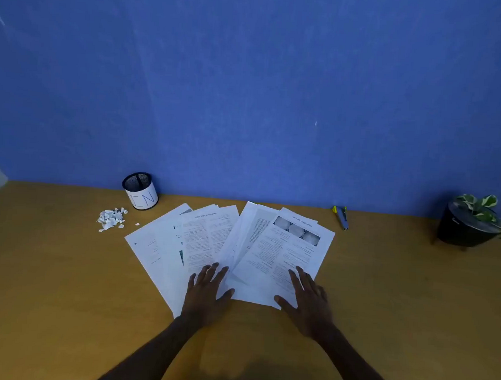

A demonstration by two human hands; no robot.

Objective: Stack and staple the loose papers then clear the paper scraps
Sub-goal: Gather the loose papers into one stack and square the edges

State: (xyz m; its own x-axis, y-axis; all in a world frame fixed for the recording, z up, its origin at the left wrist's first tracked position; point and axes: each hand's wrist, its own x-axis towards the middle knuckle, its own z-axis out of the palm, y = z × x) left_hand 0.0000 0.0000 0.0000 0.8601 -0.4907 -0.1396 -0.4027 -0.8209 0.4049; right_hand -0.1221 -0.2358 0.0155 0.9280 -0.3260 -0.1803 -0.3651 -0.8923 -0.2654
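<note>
Both hands lie flat, fingers straight and spread, on the loose papers (229,246) — left hand (207,293) on the left fan of sheets, right hand (310,302) on the right. Sheets overlap mid-desk (50,281). Paper scraps (111,219) sit heaped beside the mesh cup (140,190) near the desk's back edge — stapler (341,217) lies further right along it.
</note>
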